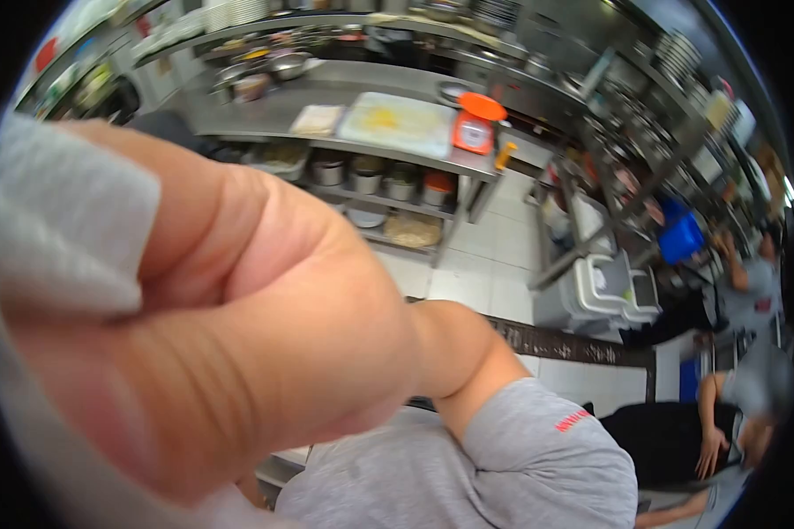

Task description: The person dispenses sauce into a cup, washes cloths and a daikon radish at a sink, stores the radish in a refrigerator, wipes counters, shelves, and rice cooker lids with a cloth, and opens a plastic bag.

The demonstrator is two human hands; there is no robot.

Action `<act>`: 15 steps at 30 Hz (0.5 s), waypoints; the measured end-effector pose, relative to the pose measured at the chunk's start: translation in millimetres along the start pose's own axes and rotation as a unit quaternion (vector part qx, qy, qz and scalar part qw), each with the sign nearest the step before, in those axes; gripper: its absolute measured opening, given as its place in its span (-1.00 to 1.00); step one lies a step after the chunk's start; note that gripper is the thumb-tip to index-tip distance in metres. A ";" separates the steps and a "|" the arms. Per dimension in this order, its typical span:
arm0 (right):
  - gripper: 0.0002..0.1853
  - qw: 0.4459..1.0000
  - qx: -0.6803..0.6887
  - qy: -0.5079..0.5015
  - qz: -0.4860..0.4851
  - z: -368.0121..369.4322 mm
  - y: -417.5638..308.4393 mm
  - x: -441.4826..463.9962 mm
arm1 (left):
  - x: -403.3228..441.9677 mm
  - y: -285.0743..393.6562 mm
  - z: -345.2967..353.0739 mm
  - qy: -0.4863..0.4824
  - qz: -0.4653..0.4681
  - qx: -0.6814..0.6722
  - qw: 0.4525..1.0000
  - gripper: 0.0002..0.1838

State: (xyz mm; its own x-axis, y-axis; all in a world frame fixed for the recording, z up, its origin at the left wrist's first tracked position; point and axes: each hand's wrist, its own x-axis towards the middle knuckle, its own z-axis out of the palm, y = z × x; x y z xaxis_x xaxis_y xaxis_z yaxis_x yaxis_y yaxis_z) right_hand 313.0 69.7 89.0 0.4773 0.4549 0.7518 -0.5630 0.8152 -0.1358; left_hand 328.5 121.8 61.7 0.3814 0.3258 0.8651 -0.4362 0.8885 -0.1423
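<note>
My right hand [265,326] fills the left half of the view, very close to the camera. Its fingers are curled and pressed together around a white paper towel [71,203], though the fingertips are out of sight. The forearm runs back to a grey short sleeve [547,441] with red lettering. A small strip of skin shows at the bottom beside the grey shirt, but my left hand is not visible.
Behind stands a steel table [212,110] with a cutting board [397,123], white cloth [317,120] and orange scale [474,132]. Containers fill its lower shelves. At right are a crowded rack, bins [591,286], and people [750,282]. A dark drain grate [573,344] crosses the floor.
</note>
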 end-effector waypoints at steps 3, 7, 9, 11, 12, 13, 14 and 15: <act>-0.70 0.996 -0.076 -0.017 -0.052 17.3 -69.6 -36.5 | -28.0 -75.0 4.9 0.039 -0.099 -0.032 0.994 -0.64; -0.69 0.985 -0.139 -0.028 -0.100 45.4 -170.9 -95.5 | -69.6 -187.6 21.4 0.060 -0.179 -0.061 0.980 -0.61; -0.69 0.978 -0.165 -0.033 -0.123 63.3 -226.2 -125.5 | -89.0 -251.1 32.7 0.070 -0.218 -0.075 0.970 -0.60; -0.68 0.968 -0.199 -0.035 -0.148 82.9 -281.3 -154.2 | -108.7 -314.7 46.1 0.081 -0.261 -0.096 0.957 -0.58; -0.68 0.962 -0.220 -0.035 -0.159 92.7 -306.4 -167.2 | -118.0 -345.4 53.0 0.086 -0.283 -0.108 0.949 -0.57; -0.68 0.955 -0.241 -0.037 -0.171 103.3 -330.1 -181.0 | -127.0 -372.4 60.4 0.091 -0.306 -0.122 0.940 -0.56; -0.68 0.947 -0.260 -0.037 -0.186 112.1 -352.2 -192.8 | -135.1 -398.0 67.3 0.096 -0.330 -0.133 0.930 -0.56; -0.67 0.939 -0.279 -0.036 -0.197 121.8 -371.0 -204.1 | -142.6 -421.4 75.0 0.101 -0.355 -0.145 0.918 -0.55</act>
State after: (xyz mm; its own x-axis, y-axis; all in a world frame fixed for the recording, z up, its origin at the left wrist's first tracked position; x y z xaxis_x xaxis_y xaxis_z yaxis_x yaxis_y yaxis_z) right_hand 342.3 -369.2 64.4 0.5162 0.0693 0.8536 0.0985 0.9853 -0.1396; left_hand 396.7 -323.3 34.4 0.6421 -0.3408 0.6867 0.2044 0.9394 0.2751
